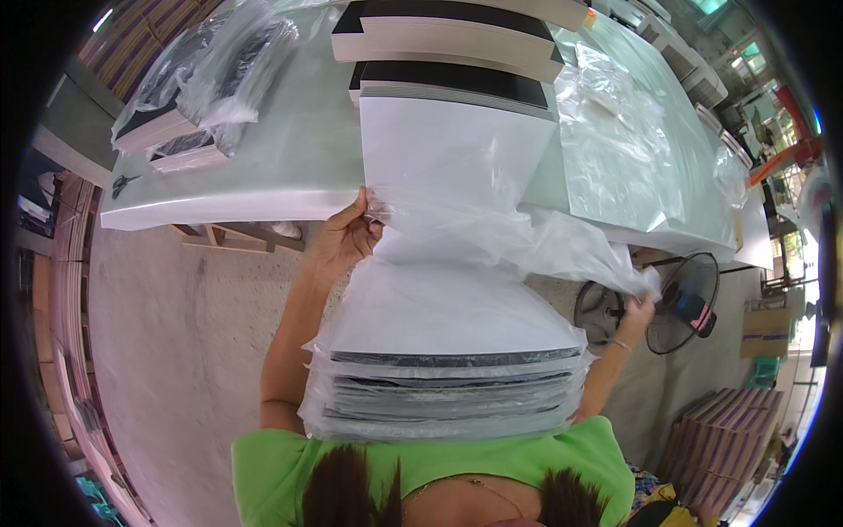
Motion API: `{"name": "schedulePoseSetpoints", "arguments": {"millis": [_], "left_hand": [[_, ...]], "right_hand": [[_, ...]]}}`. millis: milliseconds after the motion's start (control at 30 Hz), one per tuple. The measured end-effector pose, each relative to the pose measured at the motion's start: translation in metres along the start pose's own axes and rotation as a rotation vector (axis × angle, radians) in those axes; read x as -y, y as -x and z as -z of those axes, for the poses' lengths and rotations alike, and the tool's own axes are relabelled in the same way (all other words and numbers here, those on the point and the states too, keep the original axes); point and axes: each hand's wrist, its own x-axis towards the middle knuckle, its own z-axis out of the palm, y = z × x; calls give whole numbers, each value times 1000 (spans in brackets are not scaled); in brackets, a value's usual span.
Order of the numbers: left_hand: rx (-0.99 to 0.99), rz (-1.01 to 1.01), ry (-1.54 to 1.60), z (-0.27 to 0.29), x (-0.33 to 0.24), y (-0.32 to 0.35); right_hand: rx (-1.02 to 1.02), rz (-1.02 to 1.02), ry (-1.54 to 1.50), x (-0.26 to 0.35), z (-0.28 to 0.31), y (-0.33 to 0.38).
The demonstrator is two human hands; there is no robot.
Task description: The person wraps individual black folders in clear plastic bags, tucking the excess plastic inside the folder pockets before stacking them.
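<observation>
Against my body rests a tall stack of flat white sheets [457,307], with dark layers along its near edge and clear plastic around it. My left hand [347,233] pinches a bunched edge of a clear plastic bag [562,244] at the left side of the stack. Out to the right, my right hand [639,309] is closed on the stretched, gathered end of the same bag. The loose plastic runs across the sheets between both hands. Just beyond, a white sheet [448,145] slopes from a black-topped stack [457,81] on the table.
More black-topped stacks [452,39] stand farther back on the pale table [299,167]. Plastic-wrapped bundles [189,114] and scissors [125,184] lie at left. Flat clear bags [615,132] cover the right side. A fan [685,303] stands below, near piled cardboard [720,443].
</observation>
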Motion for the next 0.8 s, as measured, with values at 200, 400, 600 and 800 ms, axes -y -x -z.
{"name": "schedulePoseSetpoints", "arguments": {"millis": [200, 400, 600, 800], "left_hand": [[86, 68, -413, -33, -1, 2], [221, 137, -619, -87, 17, 10], [341, 73, -774, -96, 22, 17], [374, 81, -674, -98, 25, 13]], "right_hand": [[82, 128, -1719, -4, 77, -39], [198, 276, -837, 199, 27, 59], [686, 1067, -634, 317, 22, 142], [694, 1278, -800, 315, -7, 148]]}}
